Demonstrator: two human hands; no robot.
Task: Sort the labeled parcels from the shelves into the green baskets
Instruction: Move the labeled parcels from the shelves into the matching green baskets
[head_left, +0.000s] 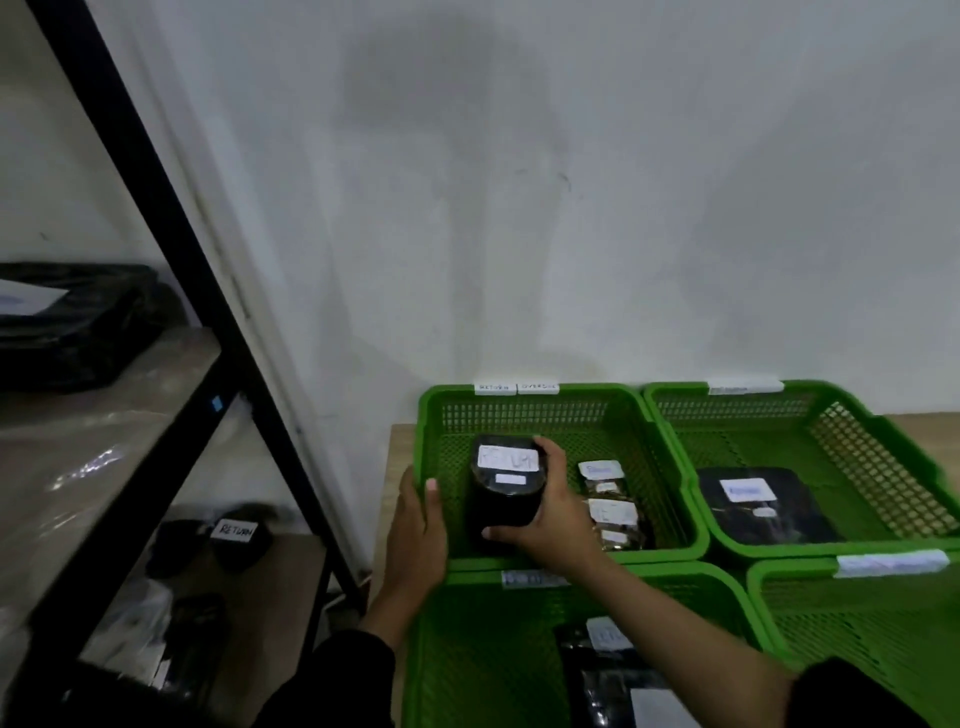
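Right hand (545, 512) grips black parcel (506, 488) across its width, thumb near end, fingers far side, label up. Parcel sits inside back-left basket (540, 402), long axis running away from the person, left of two smaller parcels (613, 504). Left hand (418, 535) curls over the basket's left rim, steadying. Release looks imminent.
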